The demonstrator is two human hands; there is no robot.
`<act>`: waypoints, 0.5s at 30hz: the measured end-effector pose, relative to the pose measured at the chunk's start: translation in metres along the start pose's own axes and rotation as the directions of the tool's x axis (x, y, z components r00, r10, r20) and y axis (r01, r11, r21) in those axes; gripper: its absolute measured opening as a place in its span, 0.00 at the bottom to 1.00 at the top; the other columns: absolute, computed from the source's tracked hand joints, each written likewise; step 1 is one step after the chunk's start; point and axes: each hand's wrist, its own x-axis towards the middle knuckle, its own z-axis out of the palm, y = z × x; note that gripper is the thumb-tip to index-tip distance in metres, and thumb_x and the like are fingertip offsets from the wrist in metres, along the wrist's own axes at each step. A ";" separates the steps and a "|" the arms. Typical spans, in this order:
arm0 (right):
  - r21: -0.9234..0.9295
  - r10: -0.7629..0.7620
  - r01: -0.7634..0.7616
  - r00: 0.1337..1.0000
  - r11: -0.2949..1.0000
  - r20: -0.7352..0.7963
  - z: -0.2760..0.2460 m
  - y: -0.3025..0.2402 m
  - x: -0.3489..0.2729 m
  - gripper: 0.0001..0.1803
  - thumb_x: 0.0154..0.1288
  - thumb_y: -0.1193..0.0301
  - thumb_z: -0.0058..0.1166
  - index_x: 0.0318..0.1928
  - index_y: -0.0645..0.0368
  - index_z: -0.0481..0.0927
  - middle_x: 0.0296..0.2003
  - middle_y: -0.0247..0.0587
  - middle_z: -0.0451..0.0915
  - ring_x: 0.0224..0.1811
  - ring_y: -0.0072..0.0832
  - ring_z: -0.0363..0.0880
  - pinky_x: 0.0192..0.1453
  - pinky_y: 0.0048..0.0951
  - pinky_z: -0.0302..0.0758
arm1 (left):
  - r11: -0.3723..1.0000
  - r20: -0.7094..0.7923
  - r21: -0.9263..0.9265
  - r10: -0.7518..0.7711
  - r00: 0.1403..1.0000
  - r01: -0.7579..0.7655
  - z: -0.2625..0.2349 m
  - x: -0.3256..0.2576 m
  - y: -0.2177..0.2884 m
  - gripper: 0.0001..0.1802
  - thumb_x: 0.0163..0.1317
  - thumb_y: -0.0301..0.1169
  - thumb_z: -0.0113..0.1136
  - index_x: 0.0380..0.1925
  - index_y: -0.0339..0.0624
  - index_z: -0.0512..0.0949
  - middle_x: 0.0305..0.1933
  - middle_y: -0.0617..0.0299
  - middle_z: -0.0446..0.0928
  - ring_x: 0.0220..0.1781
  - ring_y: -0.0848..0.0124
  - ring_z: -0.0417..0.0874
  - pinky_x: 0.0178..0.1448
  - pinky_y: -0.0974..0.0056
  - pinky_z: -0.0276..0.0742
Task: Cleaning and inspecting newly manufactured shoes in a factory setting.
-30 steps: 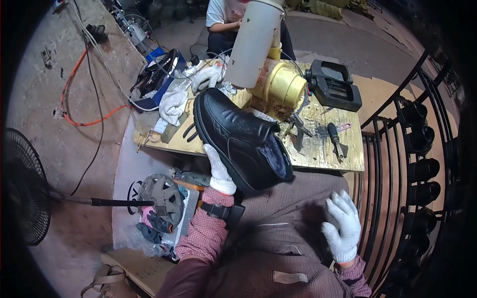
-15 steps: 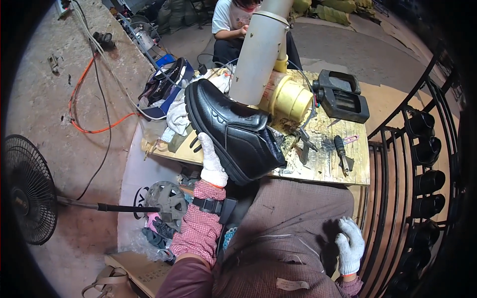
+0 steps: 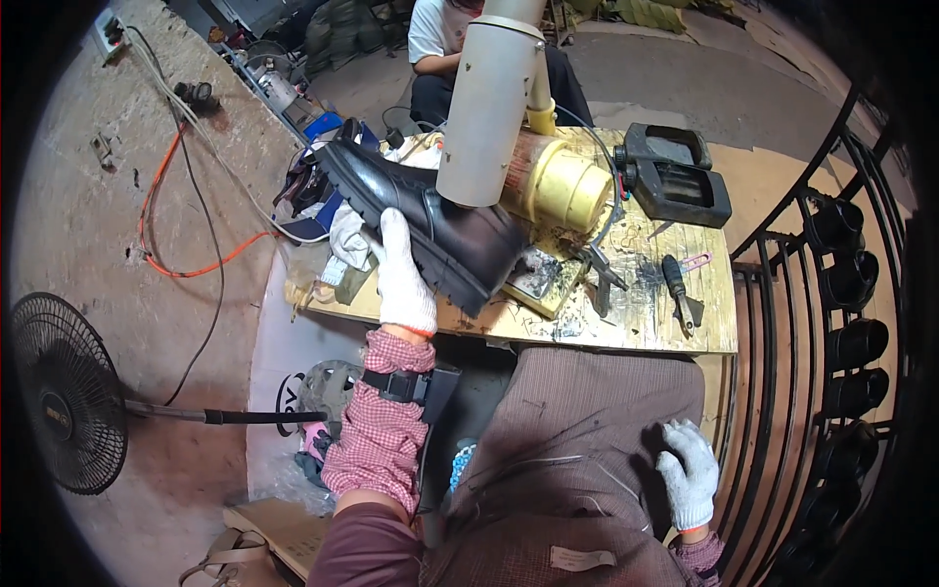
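Observation:
A black leather shoe (image 3: 396,215) is tilted over the left part of the wooden table, its toe up toward the far left. My left hand (image 3: 405,279), in a white knit glove, is closed on the sole's near side; some of its fingers are hidden beneath. The open lower end of a wide grey pipe (image 3: 489,112) is right at the shoe's upper and covers part of it. My right hand (image 3: 691,477), gloved too, rests on the brown apron (image 3: 606,411) over my right leg. Its fingers are loosely apart and hold nothing.
On the wooden table (image 3: 704,293) are a yellow pipe fitting (image 3: 574,193), a black pedal-like device (image 3: 675,174), pliers (image 3: 604,279) and a dark-handled tool (image 3: 677,284). A rack of black shoes (image 3: 856,342) stands right, a fan (image 3: 64,391) left. Another person (image 3: 430,49) sits beyond the table.
My left hand has turned the shoe and moved it slightly left and away, bringing its upper under the pipe's end. A small block on the table now shows beside the heel. My right hand stays put.

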 end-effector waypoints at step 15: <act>-0.106 -0.694 0.689 0.720 0.717 -0.013 0.023 -0.111 0.111 0.31 0.63 0.71 0.65 0.68 0.57 0.78 0.61 0.47 0.83 0.64 0.49 0.79 0.68 0.46 0.73 | 0.976 -0.056 -0.169 -0.145 0.988 0.134 -0.020 -0.008 -0.022 0.68 0.65 0.62 0.67 0.83 0.45 0.28 0.81 0.47 0.55 0.73 0.51 0.71 0.72 0.46 0.75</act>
